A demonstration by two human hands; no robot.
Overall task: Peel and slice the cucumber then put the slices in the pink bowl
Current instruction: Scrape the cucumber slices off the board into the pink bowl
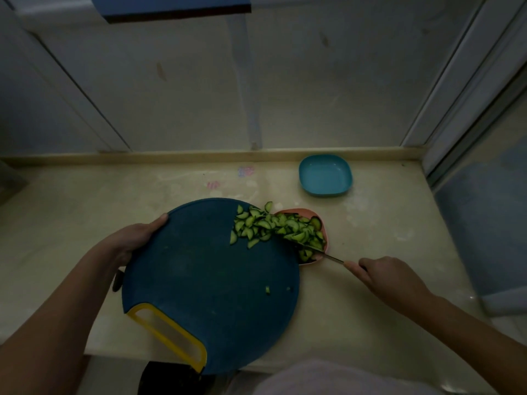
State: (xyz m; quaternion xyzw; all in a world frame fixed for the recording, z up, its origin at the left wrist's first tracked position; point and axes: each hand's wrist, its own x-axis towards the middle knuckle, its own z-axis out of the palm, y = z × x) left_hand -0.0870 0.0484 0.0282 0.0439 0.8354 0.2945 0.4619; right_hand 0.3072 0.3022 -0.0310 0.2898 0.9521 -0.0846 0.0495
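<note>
Dark-blue and round, the cutting board (199,275) is being gripped at its upper-left edge by the left hand (137,238), with the thumb laid on top and the fingers hidden beneath. Its right edge is being held over the pink bowl (326,238), so that part of the bowl is being covered. The cucumber slices (256,226) are being gathered at the board's far right edge, and many are already lying in the bowl. The knife (330,257) is being clasped by the right hand (390,276), fingers wrapped round the handle, and its blade is being pressed against the slices where board and bowl meet. One stray piece (267,290) is being carried near the board's middle. The board's yellow handle (171,329) is being pointed toward the person, past the front edge of the beige counter (85,201). A blue bowl (325,175) is being kept well apart, near the back wall.
</note>
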